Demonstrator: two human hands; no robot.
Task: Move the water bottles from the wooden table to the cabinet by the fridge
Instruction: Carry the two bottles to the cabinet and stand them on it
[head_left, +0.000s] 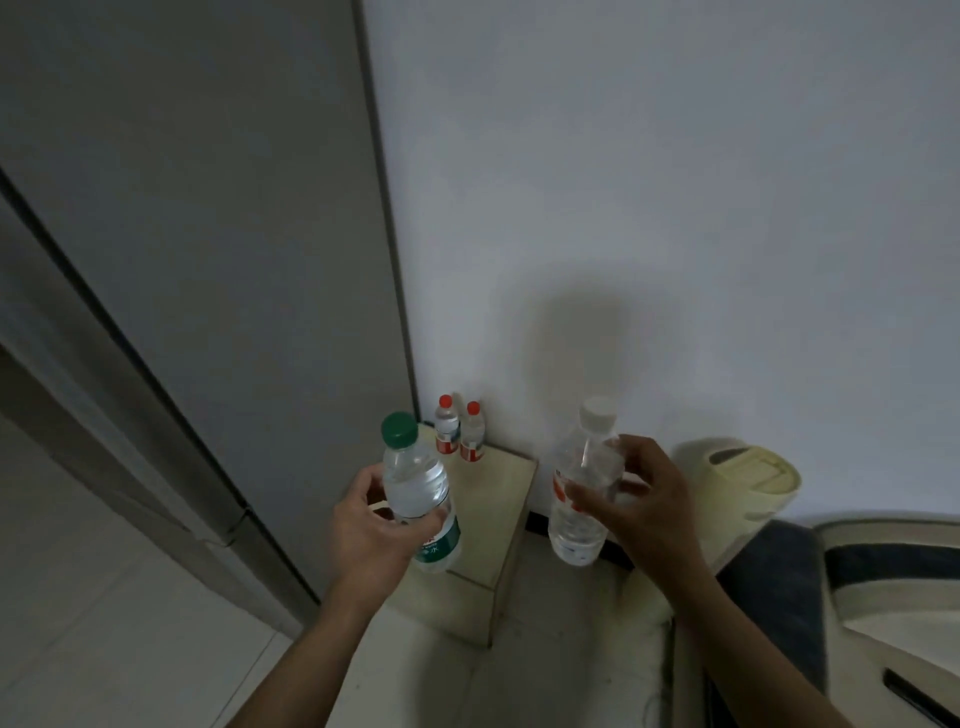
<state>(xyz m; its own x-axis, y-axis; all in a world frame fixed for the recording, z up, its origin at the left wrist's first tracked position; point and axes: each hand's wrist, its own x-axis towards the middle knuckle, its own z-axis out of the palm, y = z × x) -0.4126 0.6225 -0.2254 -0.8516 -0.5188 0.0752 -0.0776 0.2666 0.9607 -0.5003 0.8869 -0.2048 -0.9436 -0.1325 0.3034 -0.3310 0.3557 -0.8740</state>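
Head view shows my left hand (371, 525) curled round the green-capped bottle (418, 493), its long axis near upright with the cap tipped slightly up-left and the green label at the bottom, while my right hand (636, 499) pinches the white-capped bottle (584, 488) at its middle, also near upright with the cap on top. Both bottles are clear plastic with water in them, held in the air above the small pale cabinet (506, 525), which lies between and just beyond my hands. Farther past my left fingers, two small red-capped bottles (460, 431) stand upright side by side at the cabinet's back corner, against the white wall (649, 208) and beside the grey fridge (208, 234).
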